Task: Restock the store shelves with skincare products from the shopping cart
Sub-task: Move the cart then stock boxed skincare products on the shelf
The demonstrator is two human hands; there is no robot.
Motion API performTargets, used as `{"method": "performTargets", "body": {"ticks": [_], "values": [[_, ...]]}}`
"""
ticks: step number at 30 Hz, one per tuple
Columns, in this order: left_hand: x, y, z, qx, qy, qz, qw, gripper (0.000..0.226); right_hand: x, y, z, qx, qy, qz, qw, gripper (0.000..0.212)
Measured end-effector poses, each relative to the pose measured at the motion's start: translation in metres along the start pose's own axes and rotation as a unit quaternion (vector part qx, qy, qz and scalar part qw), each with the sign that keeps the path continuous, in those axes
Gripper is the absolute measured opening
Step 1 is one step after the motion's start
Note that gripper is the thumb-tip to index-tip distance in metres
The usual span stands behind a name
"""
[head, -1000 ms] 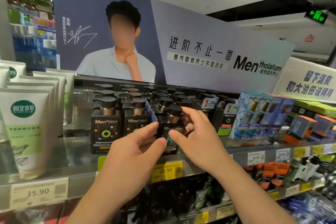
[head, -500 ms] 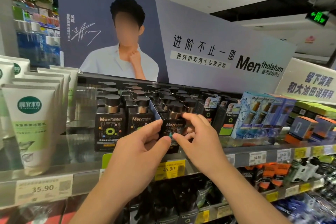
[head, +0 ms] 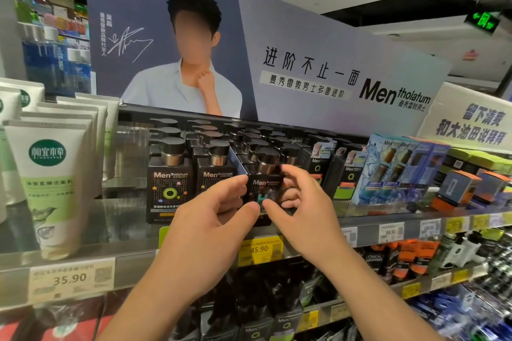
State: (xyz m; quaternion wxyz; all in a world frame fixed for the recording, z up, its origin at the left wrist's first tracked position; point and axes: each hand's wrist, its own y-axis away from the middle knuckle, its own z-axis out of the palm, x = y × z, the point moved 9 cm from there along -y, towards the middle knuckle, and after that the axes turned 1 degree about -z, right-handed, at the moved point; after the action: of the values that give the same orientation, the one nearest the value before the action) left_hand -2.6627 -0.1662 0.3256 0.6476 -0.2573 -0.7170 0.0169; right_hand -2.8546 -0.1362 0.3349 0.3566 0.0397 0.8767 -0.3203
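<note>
The black Mentholatum pump bottle (head: 266, 187) stands upright, long axis vertical, label facing out toward the camera, right at the front edge of the glass shelf (head: 83, 232) next to two matching bottles. It's a squarish dark bottle with a metallic collar, black pump cap and a teal maze graphic. Left hand (head: 210, 232) and right hand (head: 302, 216) both pinch its lower front, thumbs nearly touching.
</note>
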Motion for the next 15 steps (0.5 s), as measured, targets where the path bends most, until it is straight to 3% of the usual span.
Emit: {"method": "performTargets", "body": {"ticks": [8,15], "values": [[0.009,0.006,0.007,-0.019,0.019,0.028,0.999,0.047,-0.006,0.018,-0.024,0.065,-0.029,-0.013,0.997,0.052],[0.004,0.012,0.052,-0.103,0.065,0.027,0.992,0.044,0.004,0.053,-0.057,0.111,-0.029,-0.014,0.993,0.04]]}}
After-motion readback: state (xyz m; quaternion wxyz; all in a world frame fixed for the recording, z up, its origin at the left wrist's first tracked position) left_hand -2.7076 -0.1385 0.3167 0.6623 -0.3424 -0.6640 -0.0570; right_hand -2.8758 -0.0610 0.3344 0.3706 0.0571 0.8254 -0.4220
